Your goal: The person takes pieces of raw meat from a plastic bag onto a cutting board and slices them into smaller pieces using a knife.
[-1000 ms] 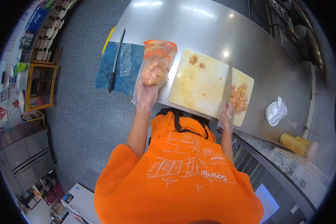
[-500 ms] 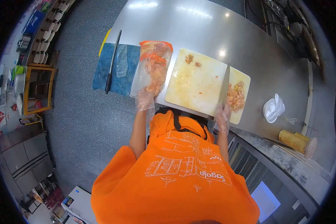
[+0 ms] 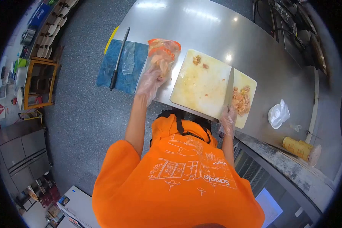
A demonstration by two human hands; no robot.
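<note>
My left hand [image 3: 150, 81], in a clear plastic glove, is closed on the lower part of a clear bag of raw chicken [image 3: 164, 57] with orange printing. Whether its fingers are inside the bag or only on it, I cannot tell. My gloved right hand [image 3: 228, 117] grips a knife [image 3: 230, 87], its broad blade pointing away from me along the right side of a white cutting board [image 3: 201, 87]. A few meat scraps [image 3: 197, 60] lie at the board's far left corner. Cut chicken pieces [image 3: 241, 100] are piled on a second board [image 3: 250, 83] to the right.
A sharpening steel [image 3: 119, 59] lies across a blue cloth [image 3: 106, 70] at the left of the steel table [image 3: 201, 26]. At right are a white bowl with a plastic bag [image 3: 279, 114] and a yellow roll [image 3: 297, 147]. The table's near edge lies close to my body.
My left hand has moved up and away from me along the bag, now covering its lower part. The right hand and knife stay nearly still.
</note>
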